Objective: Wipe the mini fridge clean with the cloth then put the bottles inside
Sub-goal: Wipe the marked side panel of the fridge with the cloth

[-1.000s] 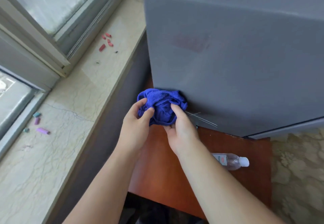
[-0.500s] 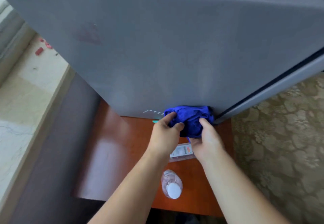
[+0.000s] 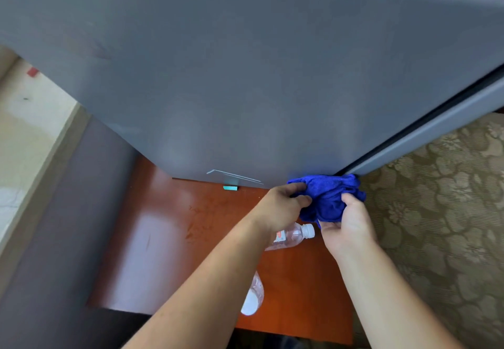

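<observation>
Two hands [image 3: 281,208] [image 3: 347,228] clutch one cloth [image 3: 327,196] against one fridge [image 3: 245,75], near two bottles [image 3: 291,236] [image 3: 255,294].

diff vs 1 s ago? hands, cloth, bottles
The left hand and right hand slid the blue cloth rightward along the mini fridge side's bottom edge, from the window-side corner to the door-seam corner. Nothing was taken up or released: both hands still grip the bunched cloth. The far bottle and near bottle stay on the wooden table.

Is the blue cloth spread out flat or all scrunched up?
Scrunched up. The blue cloth is a wrinkled bunch, gripped by the left hand and right hand at the fridge corner.
</observation>
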`<state>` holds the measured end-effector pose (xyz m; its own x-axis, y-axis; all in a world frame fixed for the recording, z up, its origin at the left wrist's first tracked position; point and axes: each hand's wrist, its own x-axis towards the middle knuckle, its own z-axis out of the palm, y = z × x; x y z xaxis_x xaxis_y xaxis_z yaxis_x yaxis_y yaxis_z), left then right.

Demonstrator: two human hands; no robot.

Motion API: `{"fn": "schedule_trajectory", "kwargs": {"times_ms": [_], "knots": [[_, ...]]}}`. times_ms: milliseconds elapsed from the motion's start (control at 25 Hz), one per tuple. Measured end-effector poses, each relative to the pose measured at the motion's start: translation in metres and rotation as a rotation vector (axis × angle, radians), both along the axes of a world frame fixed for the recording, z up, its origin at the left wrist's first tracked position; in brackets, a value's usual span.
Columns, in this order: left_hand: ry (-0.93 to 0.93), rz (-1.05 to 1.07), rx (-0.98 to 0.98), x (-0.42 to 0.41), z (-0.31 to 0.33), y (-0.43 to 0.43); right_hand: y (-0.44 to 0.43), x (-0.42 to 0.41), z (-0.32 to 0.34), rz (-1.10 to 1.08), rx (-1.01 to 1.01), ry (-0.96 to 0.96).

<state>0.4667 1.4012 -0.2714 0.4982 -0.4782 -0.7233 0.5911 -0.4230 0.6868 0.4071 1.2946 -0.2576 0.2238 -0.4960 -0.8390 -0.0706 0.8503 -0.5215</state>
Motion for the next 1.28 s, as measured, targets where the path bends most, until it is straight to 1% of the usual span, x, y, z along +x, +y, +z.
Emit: {"fn": "schedule_trajectory", "kwargs": {"times_ms": [120,360,520,640,800,920,1080,1200,1280], "knots": [[0.022,0.008,0.001,0.011,-0.011,0.017,0.016,0.013,-0.008,-0.029,0.036,-0.012],[0.048,0.17,0.047,0.031,-0.03,0.073,0.066,0.044,-0.043,-0.019,0.102,-0.039],[0.079,0.306,0.091,0.051,-0.032,0.116,0.107,0.063,-0.055,0.049,0.157,-0.108],[0.077,0.418,0.08,0.062,-0.026,0.15,0.135,0.075,-0.059,0.136,0.195,-0.164],[0.027,0.53,0.078,0.068,-0.019,0.193,0.168,0.093,-0.072,0.251,0.23,-0.216],[-0.023,0.635,0.067,0.072,-0.015,0.217,0.193,0.111,-0.066,0.304,0.243,-0.229],[-0.07,0.636,0.029,0.075,-0.004,0.23,0.214,0.128,-0.05,0.317,0.249,-0.24],[-0.104,0.668,-0.063,0.077,0.017,0.241,0.219,0.126,-0.03,0.38,0.302,-0.296],[-0.128,0.695,-0.141,0.074,0.035,0.246,0.216,0.123,-0.008,0.42,0.301,-0.34]]}}
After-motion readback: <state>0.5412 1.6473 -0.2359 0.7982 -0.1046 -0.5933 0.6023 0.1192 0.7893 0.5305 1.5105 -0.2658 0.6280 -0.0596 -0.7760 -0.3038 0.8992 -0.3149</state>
